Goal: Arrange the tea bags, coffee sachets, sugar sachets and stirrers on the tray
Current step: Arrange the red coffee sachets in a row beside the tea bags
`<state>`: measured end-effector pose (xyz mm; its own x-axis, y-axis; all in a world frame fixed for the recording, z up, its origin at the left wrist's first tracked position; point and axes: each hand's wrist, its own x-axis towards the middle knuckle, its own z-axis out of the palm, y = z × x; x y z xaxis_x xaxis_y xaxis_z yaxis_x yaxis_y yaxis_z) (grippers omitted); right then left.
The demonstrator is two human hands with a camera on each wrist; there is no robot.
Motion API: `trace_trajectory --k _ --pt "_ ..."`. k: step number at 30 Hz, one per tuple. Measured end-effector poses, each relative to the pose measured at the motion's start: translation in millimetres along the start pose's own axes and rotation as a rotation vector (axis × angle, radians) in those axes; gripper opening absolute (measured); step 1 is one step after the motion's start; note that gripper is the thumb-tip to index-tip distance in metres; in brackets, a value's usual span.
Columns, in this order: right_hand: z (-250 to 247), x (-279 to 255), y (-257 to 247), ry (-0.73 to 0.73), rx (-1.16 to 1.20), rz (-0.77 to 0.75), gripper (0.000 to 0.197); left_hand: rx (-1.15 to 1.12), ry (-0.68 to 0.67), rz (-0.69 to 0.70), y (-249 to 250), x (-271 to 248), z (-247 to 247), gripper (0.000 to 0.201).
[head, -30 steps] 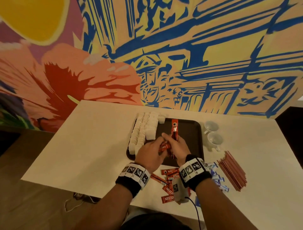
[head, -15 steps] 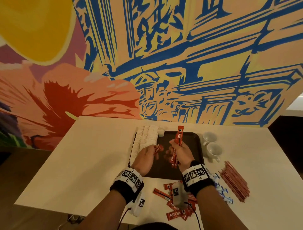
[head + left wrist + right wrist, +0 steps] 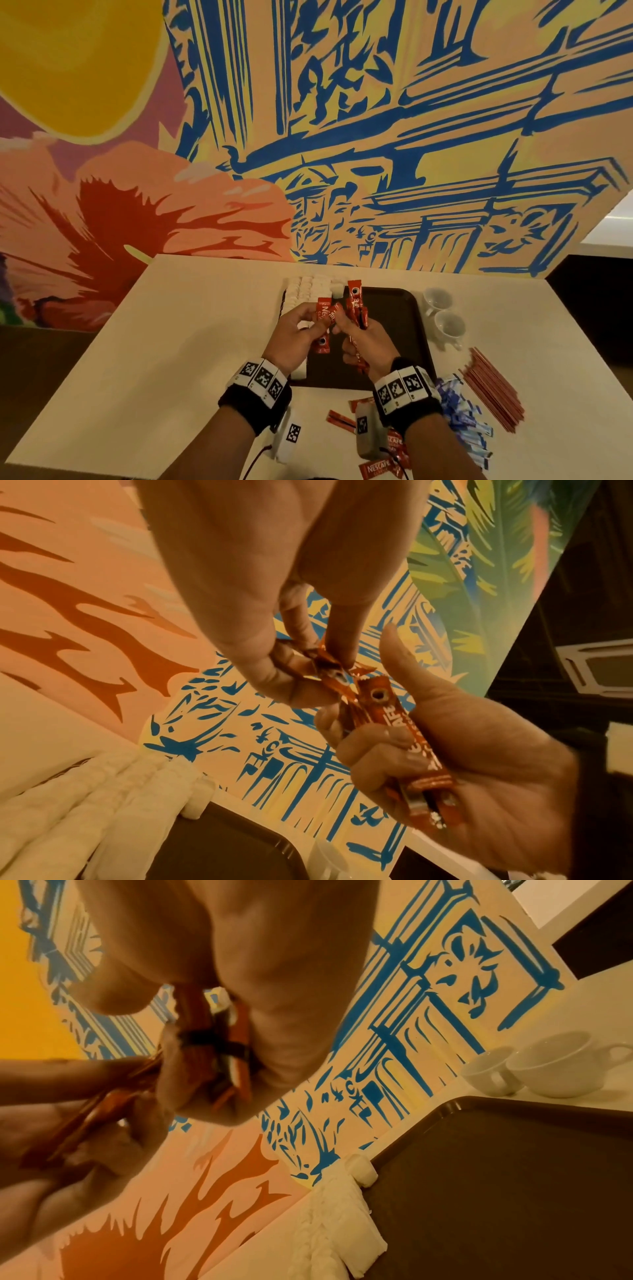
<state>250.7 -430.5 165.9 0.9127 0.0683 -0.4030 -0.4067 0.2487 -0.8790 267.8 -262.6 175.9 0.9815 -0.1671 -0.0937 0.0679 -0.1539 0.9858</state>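
Fingers of both my hands curl round red coffee sachets above the tray.
My left hand pinches two; my right hand grips a bundle; more lie on the surface.

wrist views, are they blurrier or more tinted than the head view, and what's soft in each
Head view: dim, warm, wide-angle bend, yet the sachet print in the left hand reads. Left wrist view: orange cast, near fingers soft, the right hand clearer. Right wrist view: hand and sachets smeared; cups and tray sharper.
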Motion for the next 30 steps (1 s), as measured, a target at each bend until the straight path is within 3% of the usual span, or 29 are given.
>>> trace_trajectory --k 4,7,10,15,19,22,25,27,30 --pt "11.9 0.0 1.8 0.020 0.012 -0.042 0.020 -0.032 -0.041 -0.010 0.8 -3.3 -3.0 0.021" --pt "15.4 -0.8 0.9 0.017 0.026 -0.068 0.012 -0.092 -0.063 -0.018 1.7 -4.6 -7.1 0.021" --pt "11.2 -3.9 -1.1 -0.007 0.004 -0.067 0.015 -0.129 -0.099 -0.030 0.8 -5.2 -9.2 0.024" --pt "-8.9 -6.9 -2.0 -0.061 -0.062 -0.057 0.039 -0.110 -0.123 -0.035 2.4 -9.0 1.7 0.023" --pt "-29.1 -12.3 -0.2 -0.099 -0.052 -0.057 0.028 -0.106 -0.151 -0.061 9.5 -12.6 16.5 0.018" --pt "-49.0 -15.8 -1.3 -0.100 -0.025 -0.044 0.033 -0.041 -0.122 -0.064 14.3 -13.3 32.5 0.005" --pt "-71.3 -16.8 -7.4 -0.079 0.034 -0.033 0.021 -0.036 -0.073 -0.112 13.8 -11.0 52.1 0.035" --pt "-86.8 -16.4 -13.1 -0.011 0.099 -0.024 0.012 -0.159 -0.034 -0.165 14.0 -9.1 63.3 0.041" --pt "-112.1 -14.4 -19.0 0.058 0.178 -0.005 0.009 -0.331 0.038 -0.223 16.3 -9.4 75.6 0.021"
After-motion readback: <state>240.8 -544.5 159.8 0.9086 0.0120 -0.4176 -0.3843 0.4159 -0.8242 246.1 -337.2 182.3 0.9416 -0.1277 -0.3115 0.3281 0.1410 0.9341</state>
